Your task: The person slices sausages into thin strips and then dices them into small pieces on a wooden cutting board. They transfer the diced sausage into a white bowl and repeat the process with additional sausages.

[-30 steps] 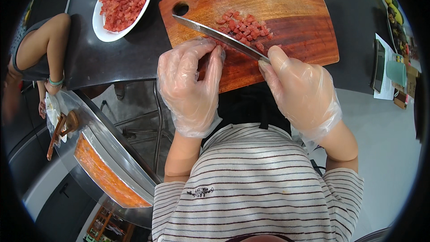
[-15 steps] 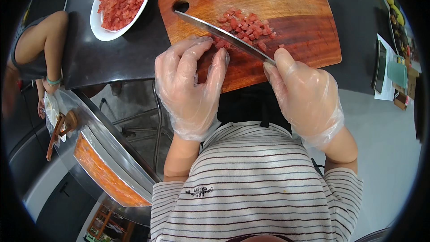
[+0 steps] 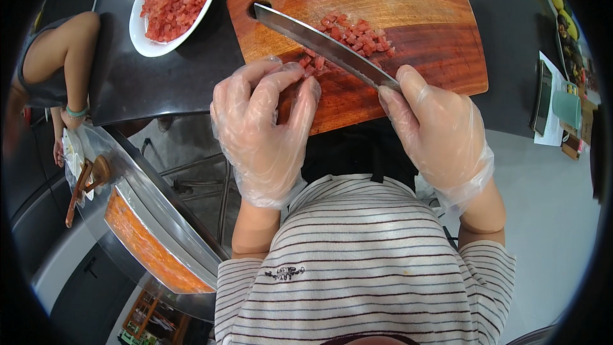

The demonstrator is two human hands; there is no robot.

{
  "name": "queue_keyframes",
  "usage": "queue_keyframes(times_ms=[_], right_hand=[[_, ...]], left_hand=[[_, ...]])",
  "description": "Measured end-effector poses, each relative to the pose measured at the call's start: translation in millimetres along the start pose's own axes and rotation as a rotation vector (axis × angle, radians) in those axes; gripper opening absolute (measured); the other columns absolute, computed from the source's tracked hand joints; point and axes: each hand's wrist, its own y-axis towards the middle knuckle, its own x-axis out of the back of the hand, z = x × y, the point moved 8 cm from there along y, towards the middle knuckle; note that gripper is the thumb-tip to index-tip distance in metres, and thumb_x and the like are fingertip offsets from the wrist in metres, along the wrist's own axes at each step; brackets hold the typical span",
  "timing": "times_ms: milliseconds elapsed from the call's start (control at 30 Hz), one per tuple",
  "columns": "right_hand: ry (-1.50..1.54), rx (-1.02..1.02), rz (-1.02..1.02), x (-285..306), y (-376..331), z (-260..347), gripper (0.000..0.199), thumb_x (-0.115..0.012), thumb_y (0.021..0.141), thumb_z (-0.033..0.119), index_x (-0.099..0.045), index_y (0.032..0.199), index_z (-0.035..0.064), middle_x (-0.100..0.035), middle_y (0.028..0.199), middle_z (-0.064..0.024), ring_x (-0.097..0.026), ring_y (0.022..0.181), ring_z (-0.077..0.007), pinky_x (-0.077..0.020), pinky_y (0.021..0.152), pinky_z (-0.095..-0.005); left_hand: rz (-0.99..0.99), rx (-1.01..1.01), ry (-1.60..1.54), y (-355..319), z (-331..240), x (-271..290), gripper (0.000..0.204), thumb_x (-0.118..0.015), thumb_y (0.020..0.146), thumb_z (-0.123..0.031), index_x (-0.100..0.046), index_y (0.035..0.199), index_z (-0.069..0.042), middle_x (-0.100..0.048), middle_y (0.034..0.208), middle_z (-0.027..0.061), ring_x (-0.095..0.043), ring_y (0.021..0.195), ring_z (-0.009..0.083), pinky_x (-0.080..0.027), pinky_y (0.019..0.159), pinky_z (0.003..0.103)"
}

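My right hand (image 3: 440, 131), in a clear plastic glove, is closed around the handle end of a kitchen knife (image 3: 329, 46). The blade slants up and left, its tip by the hole of the wooden cutting board (image 3: 434, 0). Beyond the blade lies a small heap of diced tomato (image 3: 361, 35), and a few more pieces sit on its near side. My left hand (image 3: 262, 124), gloved too, is at the board's near left edge. Its fingers are bent, with thumb and forefinger apart beside those pieces and nothing visible between them.
A white bowl (image 3: 138, 30) of diced tomato stands left of the board on the dark table (image 3: 121, 89). Lower left is a plastic-wrapped tray of orange food (image 3: 156, 243). Another person's bent limb (image 3: 76, 64) shows at left. A phone (image 3: 543, 96) lies at right.
My left hand has drawn back slightly left and down, away from the blade. The knife has turned, so more of its flat side shows, and the blade is slightly nearer.
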Motion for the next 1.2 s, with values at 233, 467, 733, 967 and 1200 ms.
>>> queue_keyframes(times_ms=[233, 467, 733, 967, 1200], right_hand=[[-0.013, 0.05, -0.042, 4, -8, 15, 0.023, -0.071, 0.099, 0.022, -0.055, 0.092, 0.0057, -0.063, 0.064, -0.0152, -0.063, 0.056, -0.037, -0.0469, 0.05, -0.0446], [-0.07, 0.071, -0.024, -4, -11, 20, 0.023, -0.07, 0.099, 0.022, -0.054, 0.093, 0.0063, -0.062, 0.063, -0.0132, -0.064, 0.053, -0.0346, -0.0492, 0.046, -0.0433], [-0.145, 0.06, -0.015, -12, -18, 21, 0.023, -0.073, 0.097, 0.02, -0.054, 0.095, 0.0062, -0.061, 0.065, -0.0126, -0.062, 0.053, -0.034, -0.048, 0.046, -0.0429], [-0.139, 0.136, -0.005, -11, -14, 28, 0.013, -0.065, 0.088, 0.003, -0.053, 0.095, 0.0034, -0.064, 0.064, -0.0132, -0.07, 0.055, -0.0296, -0.0558, 0.047, -0.0383], [-0.07, 0.138, -0.015, -14, 2, 36, 0.017, -0.066, 0.101, 0.018, -0.056, 0.101, 0.0042, -0.061, 0.062, -0.0127, -0.064, 0.052, -0.0343, -0.0503, 0.045, -0.043]], left_hand=[[-0.015, 0.017, -0.01, -4, 4, 0, 0.022, -0.09, 0.076, -0.008, -0.078, 0.094, -0.008, -0.072, 0.103, 0.0069, -0.064, 0.097, 0.0235, -0.051, 0.085, 0.036], [-0.065, 0.074, -0.092, -4, 8, -3, 0.023, -0.089, 0.076, -0.006, -0.076, 0.094, -0.007, -0.071, 0.102, 0.0069, -0.063, 0.095, 0.0237, -0.051, 0.082, 0.036], [-0.085, 0.042, -0.025, -6, 7, -5, 0.024, -0.09, 0.075, -0.013, -0.075, 0.093, -0.012, -0.069, 0.099, 0.0032, -0.062, 0.093, 0.0249, -0.047, 0.082, 0.039], [-0.058, 0.068, -0.025, -5, 7, -6, 0.021, -0.088, 0.074, -0.009, -0.072, 0.088, -0.011, -0.069, 0.092, 0.0021, -0.063, 0.086, 0.0244, -0.046, 0.08, 0.039], [-0.075, 0.077, -0.016, 4, 17, 0, 0.016, -0.084, 0.076, -0.005, -0.072, 0.084, -0.008, -0.069, 0.087, 0.0039, -0.062, 0.082, 0.0241, -0.046, 0.079, 0.038]])
